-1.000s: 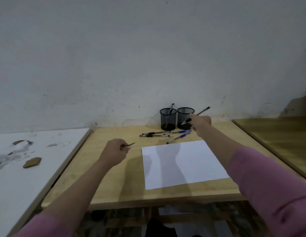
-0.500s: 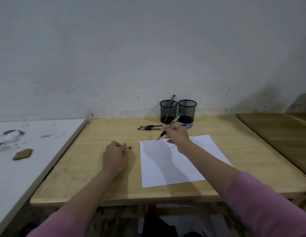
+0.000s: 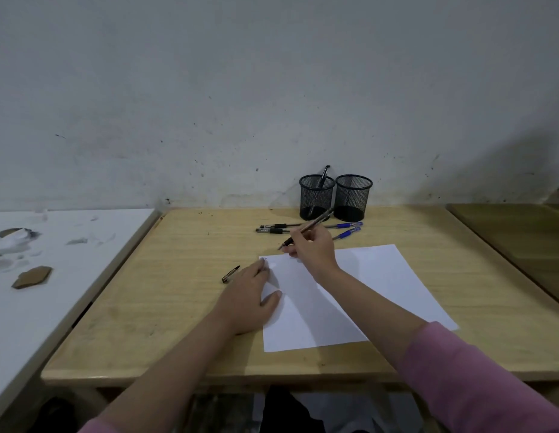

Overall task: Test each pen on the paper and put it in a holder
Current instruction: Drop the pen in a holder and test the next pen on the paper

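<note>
- Holding the paper [image 3: 350,295] flat, your left hand [image 3: 251,300] now lies with straight fingers spread on its near-left corner; half a second ago it was curled on the bare table [image 3: 178,307] beside the sheet.
- You have let go of the pen cap [image 3: 230,274]: it lies on the wood just left of that hand.
- Your right hand [image 3: 312,250] pinches the uncapped pen [image 3: 306,229] in a writing grip, tip hovering just over the sheet's far edge, brought back from the holders.
- That means the test stroke is about to begin; no fresh mark is visible yet.
- Afterwards, you need the cap back before choosing a holder: the left holder [image 3: 316,196] has one pen, the right holder [image 3: 353,196] looks empty.
- Four loose pens [image 3: 303,228] wait behind your right hand.
</note>
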`<state>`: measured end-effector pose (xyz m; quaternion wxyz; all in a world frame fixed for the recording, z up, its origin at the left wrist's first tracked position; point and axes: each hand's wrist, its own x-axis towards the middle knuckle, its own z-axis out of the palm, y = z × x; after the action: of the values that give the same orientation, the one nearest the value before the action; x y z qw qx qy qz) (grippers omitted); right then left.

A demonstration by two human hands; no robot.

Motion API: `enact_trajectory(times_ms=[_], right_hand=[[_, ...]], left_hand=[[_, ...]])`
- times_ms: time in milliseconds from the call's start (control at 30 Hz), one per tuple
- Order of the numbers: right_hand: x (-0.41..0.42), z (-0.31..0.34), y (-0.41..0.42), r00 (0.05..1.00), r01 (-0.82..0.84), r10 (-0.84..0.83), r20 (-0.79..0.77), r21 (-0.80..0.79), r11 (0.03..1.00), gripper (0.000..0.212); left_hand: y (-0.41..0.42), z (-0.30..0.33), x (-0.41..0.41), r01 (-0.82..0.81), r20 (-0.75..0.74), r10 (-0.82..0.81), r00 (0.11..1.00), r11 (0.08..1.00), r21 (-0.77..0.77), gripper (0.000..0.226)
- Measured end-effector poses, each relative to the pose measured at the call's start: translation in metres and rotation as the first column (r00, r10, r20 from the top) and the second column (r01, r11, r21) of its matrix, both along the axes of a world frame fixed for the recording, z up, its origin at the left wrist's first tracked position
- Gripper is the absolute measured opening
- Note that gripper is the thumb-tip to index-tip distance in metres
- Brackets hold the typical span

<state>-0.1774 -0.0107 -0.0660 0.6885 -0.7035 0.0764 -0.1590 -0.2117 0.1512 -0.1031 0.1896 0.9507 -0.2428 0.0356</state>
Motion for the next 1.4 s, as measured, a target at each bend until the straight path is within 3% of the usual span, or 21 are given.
enact_trajectory(times_ms=[167, 400, 700, 1400], right_hand=[[0.017, -0.005, 0.01, 0.999, -0.034, 0.034, -0.019, -0.014, 0.999, 0.025], [0.03, -0.021, 0.011, 0.995, -0.081, 0.086, -0.046, 0.093, 0.992, 0.012], [0.029, -0.025, 0.011, 0.996, -0.093, 0.092, -0.019, -0.076, 0.993, 0.027], [0.029, -0.025, 0.012, 0.998, -0.062, 0.06, -0.026, -0.128, 0.99, 0.027]], left_hand=[[0.0, -0.003, 0.0, -0.006, 0.039, 0.007, 0.999, 1.0, -0.023, 0.089], [0.0, -0.008, 0.004, -0.057, 0.054, 0.056, 0.997, 0.998, 0.02, 0.084], [0.0, -0.009, 0.005, -0.056, 0.061, 0.055, 0.997, 0.998, 0.01, 0.081], [0.0, -0.011, 0.008, -0.069, 0.056, 0.068, 0.996, 0.997, 0.018, 0.08]])
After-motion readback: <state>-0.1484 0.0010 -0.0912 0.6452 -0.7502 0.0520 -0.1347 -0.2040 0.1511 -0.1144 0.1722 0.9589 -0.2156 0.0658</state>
